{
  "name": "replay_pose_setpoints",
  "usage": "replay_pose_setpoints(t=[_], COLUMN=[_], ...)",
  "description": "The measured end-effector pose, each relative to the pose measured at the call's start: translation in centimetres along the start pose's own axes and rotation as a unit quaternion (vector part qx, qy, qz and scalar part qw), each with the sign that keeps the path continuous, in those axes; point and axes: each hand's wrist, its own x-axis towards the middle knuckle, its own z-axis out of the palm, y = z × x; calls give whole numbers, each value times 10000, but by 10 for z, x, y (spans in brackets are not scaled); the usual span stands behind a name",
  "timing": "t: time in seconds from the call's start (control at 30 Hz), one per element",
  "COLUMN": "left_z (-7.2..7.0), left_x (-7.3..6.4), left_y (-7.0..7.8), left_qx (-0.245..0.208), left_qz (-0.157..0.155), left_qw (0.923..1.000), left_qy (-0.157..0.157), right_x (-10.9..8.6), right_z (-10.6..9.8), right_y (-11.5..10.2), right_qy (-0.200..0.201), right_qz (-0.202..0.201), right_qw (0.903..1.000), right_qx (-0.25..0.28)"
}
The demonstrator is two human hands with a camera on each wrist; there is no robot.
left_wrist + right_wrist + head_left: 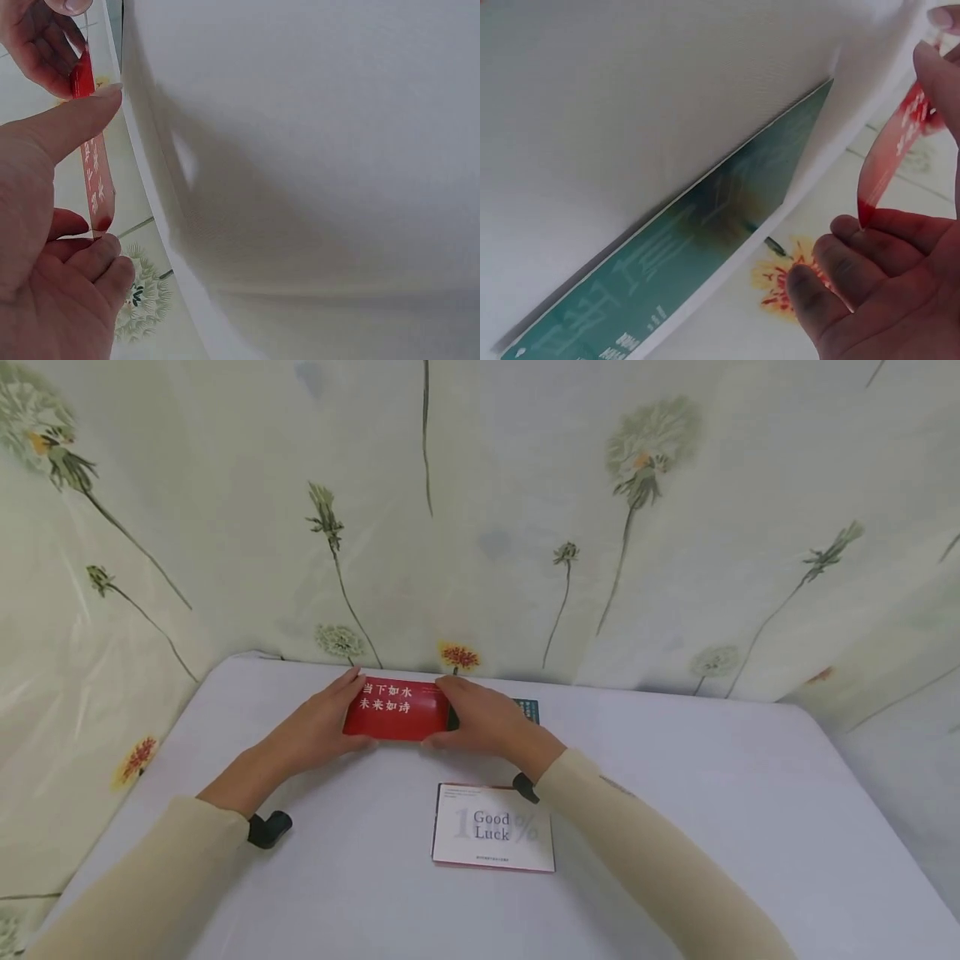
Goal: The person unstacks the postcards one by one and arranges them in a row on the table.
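A red card (397, 714) with white Chinese characters is held between both hands near the far side of the table. My left hand (318, 727) grips its left end, thumb at the near edge and fingers at the far edge. At the other end, my right hand (486, 718) pinches the card the same way. The card bows slightly in the right wrist view. Partly hidden behind the right hand, a dark green card (667, 255) lies on the white table. Nearer to me lies a white "Good Luck" card (492, 839), with a reddish edge showing beneath it.
The white-covered table (712, 827) ends at a hanging curtain (510, 510) printed with dandelions, just beyond the hands. Dark straps with small mounts (270, 829) sit at the wrists. The right sleeve (645, 852) passes close beside the white card.
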Motion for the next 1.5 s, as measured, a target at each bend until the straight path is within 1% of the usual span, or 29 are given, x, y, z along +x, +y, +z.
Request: replay_pose_setpoints(t=[0.2,0.47,0.67,0.8,0.93,1.2,1.5], left_z=[-1,-1,3,6,7,9,6], left_x=[6,9,11,12,13,15,17], left_y=[-6,-2,-4,-8,-11,-18,-16], left_qx=[-199,-412,-491,-457,-433,-524,-346], left_qz=[-162,-305,-433,-494,-511,-580,-583], left_qw=[9996,9986,9978,9976,9976,9965,9970], left_qy=[-84,-117,-131,-146,-174,-311,-385], right_x=[11,20,24,26,27,26,28], right_z=[1,8,13,14,15,17,19], right_y=[-2,5,8,8,9,8,10], right_qy=[-17,-64,-223,-285,-263,-314,-322], right_qz=[5,74,185,189,144,133,84], right_qw=[10000,9999,9994,9993,9995,9994,9993], right_qx=[16,115,180,123,28,75,-144])
